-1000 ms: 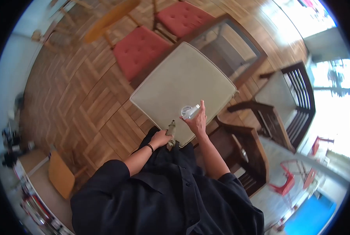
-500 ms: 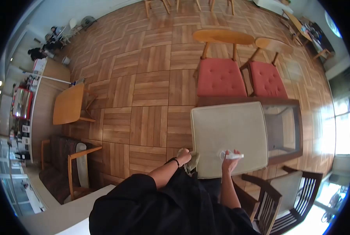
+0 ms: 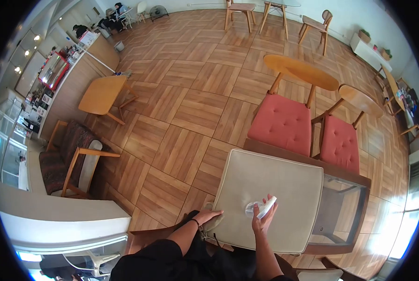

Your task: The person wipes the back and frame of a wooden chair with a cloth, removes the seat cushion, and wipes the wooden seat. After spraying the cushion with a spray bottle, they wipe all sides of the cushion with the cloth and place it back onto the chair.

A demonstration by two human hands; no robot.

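A beige square cushion (image 3: 277, 180) lies on a glass-topped wooden table in front of me. My right hand (image 3: 262, 219) is above its near part, closed around a small clear bottle with a white top (image 3: 267, 207). The bottle's clear part points left and looks tilted. At the cushion's left edge is my left hand (image 3: 206, 216), its fingers reaching right across a crumpled olive cloth (image 3: 214, 225). The cloth shows above and below this hand, and a thin cord hangs from it. Some of the left fingers' undersides are hidden.
Two chairs with red seats (image 3: 284, 119) stand against the table's far side. The glass tabletop (image 3: 340, 210) shows right of the cushion. To the left are an armchair (image 3: 69, 159), a small wooden table (image 3: 102, 94) and a long counter (image 3: 78, 79). People (image 3: 113, 19) are far back left.
My view has turned and shifted. The left hand's fingers have stretched from a fist toward the cushion's edge. In my right hand, the bottle has tipped so its white top angles upward in view.
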